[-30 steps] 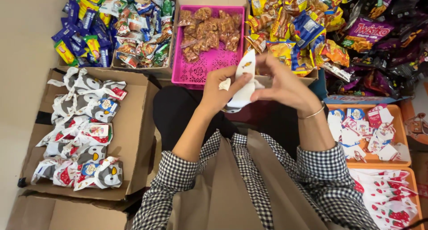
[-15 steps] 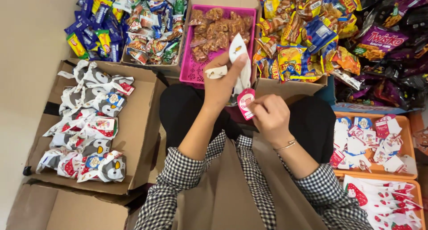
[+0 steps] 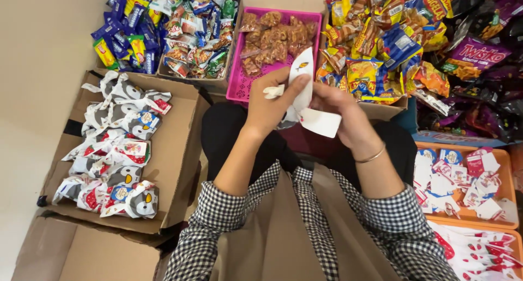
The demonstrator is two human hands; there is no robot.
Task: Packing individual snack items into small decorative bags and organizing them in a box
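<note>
Left hand (image 3: pixel 271 108) pinching neck of white penguin-print treat bag (image 3: pixel 301 77), long axis running upright toward far side. Right hand (image 3: pixel 343 115) gripping white paper tag (image 3: pixel 321 122), pressing it just right of bag neck, touching. Both hands closing over lap, near pink basket (image 3: pixel 239 87).

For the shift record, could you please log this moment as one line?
left hand: holds white penguin bag | right hand: white tag at bag neck | left: cardboard box of tied bags | ahead: pink basket
</note>
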